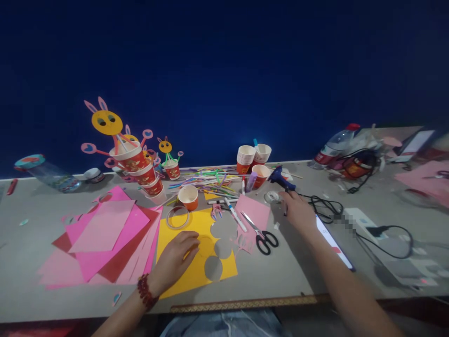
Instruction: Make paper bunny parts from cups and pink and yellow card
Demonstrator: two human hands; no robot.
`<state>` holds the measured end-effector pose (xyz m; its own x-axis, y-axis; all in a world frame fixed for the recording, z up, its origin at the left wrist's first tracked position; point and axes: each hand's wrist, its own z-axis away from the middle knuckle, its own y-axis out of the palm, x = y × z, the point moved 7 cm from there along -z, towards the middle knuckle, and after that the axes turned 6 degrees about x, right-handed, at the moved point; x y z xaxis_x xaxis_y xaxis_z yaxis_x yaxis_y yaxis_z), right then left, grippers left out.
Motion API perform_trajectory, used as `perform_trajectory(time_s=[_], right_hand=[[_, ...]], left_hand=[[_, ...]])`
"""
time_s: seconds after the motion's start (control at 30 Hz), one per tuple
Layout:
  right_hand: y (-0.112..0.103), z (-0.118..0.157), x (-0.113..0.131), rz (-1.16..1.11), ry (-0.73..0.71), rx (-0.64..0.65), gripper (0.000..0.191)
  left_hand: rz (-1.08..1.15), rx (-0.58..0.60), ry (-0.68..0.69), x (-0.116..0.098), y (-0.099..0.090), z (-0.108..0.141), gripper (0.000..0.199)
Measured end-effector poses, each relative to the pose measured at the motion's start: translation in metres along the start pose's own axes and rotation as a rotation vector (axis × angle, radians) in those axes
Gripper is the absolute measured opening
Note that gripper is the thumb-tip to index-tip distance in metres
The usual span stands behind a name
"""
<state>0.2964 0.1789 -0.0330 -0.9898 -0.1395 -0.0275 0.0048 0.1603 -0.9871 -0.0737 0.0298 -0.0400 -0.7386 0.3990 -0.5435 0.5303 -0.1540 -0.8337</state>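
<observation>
My left hand (177, 257), with a red bead bracelet, rests on yellow paper (189, 278) that has round holes cut in it. Its fingers are bent, with a gap to the thumb and nothing visible between them. My right hand (298, 210) is closed around a small dark item that I cannot make out. Just beyond it lies a blue glue gun (281, 179), and a tape roll (271, 197) is to its left. Black-handled scissors (261, 234) lie between my hands, partly on pink paper (253, 213).
Pink and red sheets (105, 229) spread at left, below cups with yellow rabbit faces (107, 122). Pipe cleaners (213, 180), stacked cups (245, 157) and an orange cup (188, 197) stand or lie centrally. At right are a phone (333, 243), black cables (324, 208) and a bottle (335, 146).
</observation>
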Motion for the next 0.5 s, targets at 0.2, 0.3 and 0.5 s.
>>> perform_trajectory(time_s=[0.2,0.3,0.5], right_hand=[[0.001,0.003,0.038,0.029,-0.171,0.057,0.035],[0.001,-0.007,0.043,0.049,-0.149,0.064,0.03],[-0.002,-0.033,0.041,0.083,-0.095,0.058,0.023]], left_hand=[[-0.014,0.012,-0.004,-0.005,0.002,0.001,0.019],[-0.007,0.014,0.002,-0.01,0.002,-0.001,0.019],[-0.023,0.01,0.022,-0.012,0.006,0.001,0.019]])
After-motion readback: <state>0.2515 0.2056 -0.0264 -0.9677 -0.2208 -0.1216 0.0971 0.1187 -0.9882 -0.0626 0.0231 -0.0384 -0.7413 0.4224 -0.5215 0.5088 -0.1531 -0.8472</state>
